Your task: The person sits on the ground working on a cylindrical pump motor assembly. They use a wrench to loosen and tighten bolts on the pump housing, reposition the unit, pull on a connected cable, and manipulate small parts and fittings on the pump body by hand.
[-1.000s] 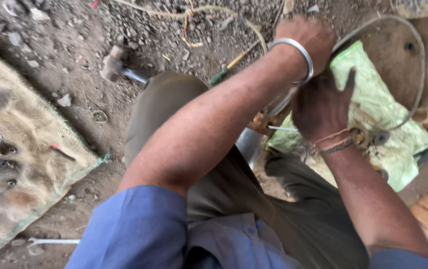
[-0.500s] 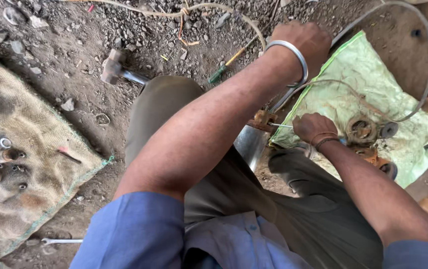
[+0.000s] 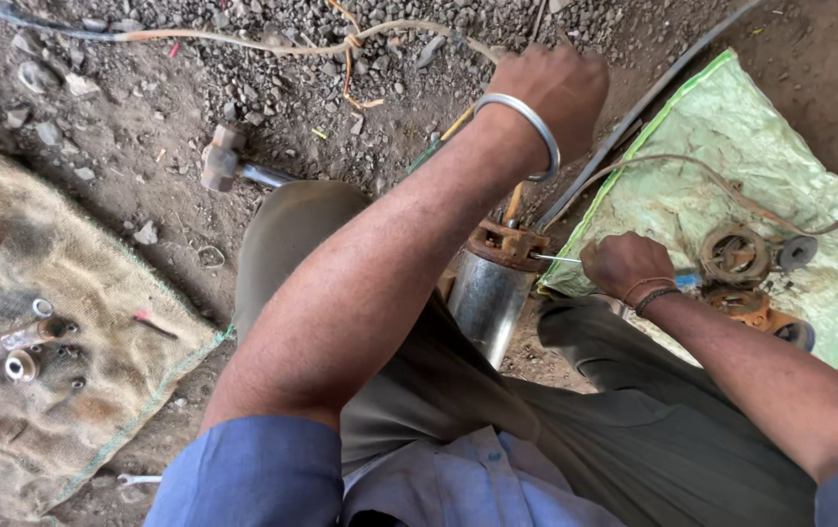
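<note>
Person seated on gravel ground (image 3: 273,88), legs apart, a steel cylindrical pump body (image 3: 490,293) with rusty top flange standing tilted between the knees. Left hand (image 3: 558,86), steel bangle on the wrist, reaches out past the pump top and is closed in a fist; what it grips cannot be told, though an orange-handled tool shaft (image 3: 514,203) shows just below the wrist. Right hand (image 3: 624,265), thread bands on the wrist, is curled tight around a blue-handled screwdriver (image 3: 575,260) whose thin metal shaft points left to the rusty flange, tip touching or just at its edge. Green cloth (image 3: 721,156) lies right of the pump, carrying rusty round pump parts (image 3: 736,256) near the right hand. Cable (image 3: 692,181) loops across the cloth. Hammer (image 3: 224,161) lies on gravel beyond the left knee. Burlap sack (image 3: 39,263) far left holds small metal fittings (image 3: 34,337). Small spanner (image 3: 136,479) on the ground by the sack's lower edge.
</note>
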Tool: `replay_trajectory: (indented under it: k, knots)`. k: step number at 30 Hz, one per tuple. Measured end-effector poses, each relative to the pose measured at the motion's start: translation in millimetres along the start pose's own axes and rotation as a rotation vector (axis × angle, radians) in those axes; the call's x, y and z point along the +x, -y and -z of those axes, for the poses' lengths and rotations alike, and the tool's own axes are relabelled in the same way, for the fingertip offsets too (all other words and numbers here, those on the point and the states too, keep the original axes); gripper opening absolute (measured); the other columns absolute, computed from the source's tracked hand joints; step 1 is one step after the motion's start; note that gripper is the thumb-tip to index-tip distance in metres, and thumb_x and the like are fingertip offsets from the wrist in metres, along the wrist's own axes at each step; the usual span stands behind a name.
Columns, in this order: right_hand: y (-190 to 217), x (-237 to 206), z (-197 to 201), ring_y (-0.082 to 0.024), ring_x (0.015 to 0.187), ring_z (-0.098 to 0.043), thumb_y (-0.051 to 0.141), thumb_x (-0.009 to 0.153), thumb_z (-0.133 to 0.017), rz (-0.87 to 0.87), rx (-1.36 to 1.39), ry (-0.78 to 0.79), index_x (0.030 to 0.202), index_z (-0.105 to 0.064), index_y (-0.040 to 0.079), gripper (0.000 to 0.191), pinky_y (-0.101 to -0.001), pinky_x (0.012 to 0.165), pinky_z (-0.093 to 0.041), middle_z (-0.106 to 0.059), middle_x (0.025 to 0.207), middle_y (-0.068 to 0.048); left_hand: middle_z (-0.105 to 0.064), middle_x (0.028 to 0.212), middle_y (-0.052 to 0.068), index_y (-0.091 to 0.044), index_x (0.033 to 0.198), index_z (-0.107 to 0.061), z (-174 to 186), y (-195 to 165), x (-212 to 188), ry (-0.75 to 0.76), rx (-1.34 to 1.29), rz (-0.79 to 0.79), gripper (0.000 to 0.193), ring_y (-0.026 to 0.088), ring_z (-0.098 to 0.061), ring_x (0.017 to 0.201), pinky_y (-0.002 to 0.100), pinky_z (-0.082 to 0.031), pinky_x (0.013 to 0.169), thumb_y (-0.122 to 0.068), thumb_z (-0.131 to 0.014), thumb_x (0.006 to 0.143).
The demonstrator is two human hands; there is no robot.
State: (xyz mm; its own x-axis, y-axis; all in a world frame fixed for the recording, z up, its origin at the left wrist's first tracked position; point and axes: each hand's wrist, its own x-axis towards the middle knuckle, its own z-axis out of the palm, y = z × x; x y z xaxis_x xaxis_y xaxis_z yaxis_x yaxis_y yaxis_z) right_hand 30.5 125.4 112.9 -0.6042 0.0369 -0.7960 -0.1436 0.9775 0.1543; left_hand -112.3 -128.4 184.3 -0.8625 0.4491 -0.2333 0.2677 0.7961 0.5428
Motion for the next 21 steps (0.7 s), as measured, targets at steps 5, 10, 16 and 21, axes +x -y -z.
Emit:
replay_trajectory:
  k: [5,10,16,21]
  knots:
    - [-8,7,3,-0.046,0.087,-0.072,0.046,0.096,-0.049,0.063,0.038,0.039,0.086,-0.080,0.006,0.051,-0.0535,0.085,-0.057,-0.074,0.091,-0.025,-0.072,0.104,0.018,-0.008,0.106,-0.067,-5,-1,10,-0.020,-0.015,0.000,0.023,0.037,-0.071,0.099,0.052,-0.058,0.081,-0.018,-0.060,0.087]
    - [-32,28,-31,-0.044,0.083,-0.072,0.044,0.102,-0.046,0.137,0.018,0.013,0.082,-0.078,0.005,0.054,-0.0534,0.084,-0.057,-0.074,0.086,-0.024,-0.073,0.101,0.018,-0.007,0.106,-0.067,-12,-10,12,-0.005,-0.020,-0.027,0.024,0.036,-0.072,0.096,0.053,-0.058,0.080,-0.017,-0.059,0.086]
    - [-39,97,-82,-0.042,0.081,-0.070,0.038,0.100,-0.051,0.460,0.025,-0.107,0.086,-0.075,0.009,0.040,-0.0524,0.079,-0.056,-0.073,0.083,-0.021,-0.074,0.104,0.017,-0.008,0.108,-0.069,-4,-17,-2,0.057,0.054,0.040,0.027,0.037,-0.072,0.098,0.051,-0.058,0.082,-0.022,-0.062,0.085]
    - [-45,94,-107,-0.039,0.079,-0.070,0.034,0.098,-0.056,0.557,0.118,-0.243,0.089,-0.072,0.013,0.028,-0.0515,0.075,-0.055,-0.072,0.081,-0.018,-0.074,0.108,0.015,-0.008,0.114,-0.070,-5,-18,-2,0.178,0.025,0.011,0.029,0.033,-0.073,0.100,0.047,-0.060,0.081,-0.023,-0.059,0.091]
